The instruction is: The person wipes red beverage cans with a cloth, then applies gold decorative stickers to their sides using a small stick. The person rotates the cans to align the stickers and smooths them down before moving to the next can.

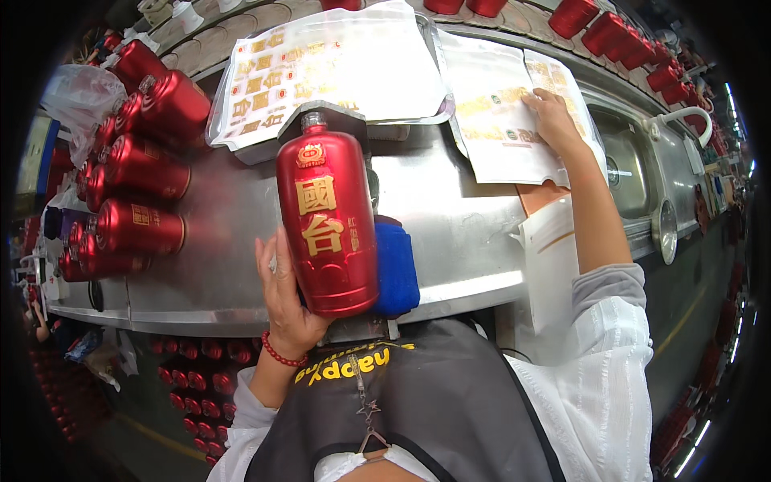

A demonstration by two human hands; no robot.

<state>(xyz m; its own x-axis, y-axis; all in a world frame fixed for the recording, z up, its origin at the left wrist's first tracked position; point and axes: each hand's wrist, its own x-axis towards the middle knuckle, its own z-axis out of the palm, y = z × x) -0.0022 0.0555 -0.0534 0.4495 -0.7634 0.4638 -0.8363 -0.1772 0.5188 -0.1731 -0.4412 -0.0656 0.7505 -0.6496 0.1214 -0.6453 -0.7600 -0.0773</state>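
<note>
Head view, left hand gripping red bottle low on its left side, bottle above counter near front edge, blue pad just beside it, right hand fingers bent, touching printed sheet, cannot tell if pinching, more red bottles far left.

From the person's head, one wide fisheye camera looks steeply down and forward at close range, over the dark apron, onto the left hand, right hand and stainless-steel workbench.
</note>
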